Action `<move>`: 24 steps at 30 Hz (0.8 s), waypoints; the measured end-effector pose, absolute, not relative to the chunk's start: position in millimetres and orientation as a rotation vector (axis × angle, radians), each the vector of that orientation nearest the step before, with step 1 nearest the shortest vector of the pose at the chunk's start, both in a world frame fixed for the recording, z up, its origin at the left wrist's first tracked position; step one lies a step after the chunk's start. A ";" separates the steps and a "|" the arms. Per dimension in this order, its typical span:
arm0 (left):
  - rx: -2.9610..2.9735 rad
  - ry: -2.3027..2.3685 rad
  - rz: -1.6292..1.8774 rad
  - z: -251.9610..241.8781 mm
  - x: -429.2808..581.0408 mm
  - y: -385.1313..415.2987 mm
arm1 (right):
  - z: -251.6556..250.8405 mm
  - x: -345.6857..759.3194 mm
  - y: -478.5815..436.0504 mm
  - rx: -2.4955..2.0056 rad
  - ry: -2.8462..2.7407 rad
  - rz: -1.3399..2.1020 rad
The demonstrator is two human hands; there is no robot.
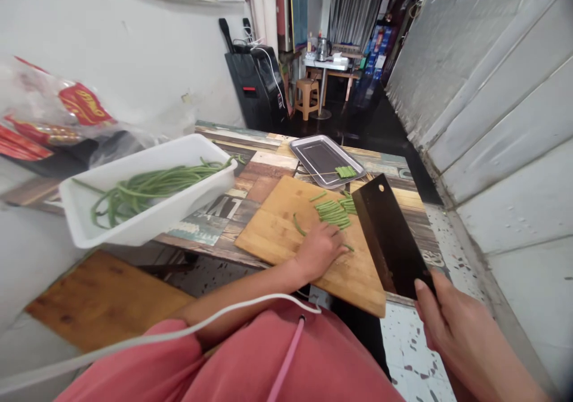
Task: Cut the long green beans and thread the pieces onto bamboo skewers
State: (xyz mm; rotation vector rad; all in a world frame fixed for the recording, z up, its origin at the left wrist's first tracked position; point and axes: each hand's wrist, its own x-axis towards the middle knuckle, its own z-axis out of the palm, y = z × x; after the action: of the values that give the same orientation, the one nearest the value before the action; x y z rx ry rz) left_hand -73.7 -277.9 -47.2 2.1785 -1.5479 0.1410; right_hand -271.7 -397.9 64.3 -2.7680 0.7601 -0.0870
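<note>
My left hand rests on a wooden cutting board, its fingers curled down over a green long bean whose ends poke out on both sides. Just beyond the fingertips lies a row of cut bean pieces, with more pieces beside it. In my right hand is the handle of a dark cleaver. Its broad blade is over the board's right edge, apart from my left hand. Behind the board, a metal tray holds short bean pieces on a skewer.
A white plastic bin with whole long beans stands on the patterned table at left. Plastic packages lie behind it. A wooden stool is below. Further back are a black case and a plastic stool.
</note>
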 end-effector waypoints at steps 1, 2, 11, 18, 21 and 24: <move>2.155 -1.510 0.155 -44.2 -72.9 -270.2 | 63.7 -274.1 -396.9 -2.745 0.762 -0.069; 2.146 -1.461 0.175 -41.9 -71.9 -261.8 | 62.6 -276.4 -395.9 -2.731 0.758 -0.049; 2.142 -1.337 0.223 -48.6 -67.6 -220.9 | 44.1 -296.3 -389.8 -2.695 0.655 0.013; 2.270 -1.373 0.117 -41.3 -67.6 -235.9 | 45.7 -301.6 -387.4 -2.782 0.487 -0.143; 2.328 -1.343 0.098 -39.6 -67.9 -240.2 | 43.4 -300.9 -386.2 -2.856 0.379 -0.218; 2.362 -1.305 0.113 -38.5 -68.4 -242.7 | 42.0 -296.1 -382.5 -2.891 0.286 -0.211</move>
State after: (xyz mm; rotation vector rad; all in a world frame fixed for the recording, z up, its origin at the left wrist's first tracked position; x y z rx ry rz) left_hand -68.4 -242.7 -38.5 2.3621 -1.3053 0.1128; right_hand -296.1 -382.5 42.0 -2.8908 0.2860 -0.2109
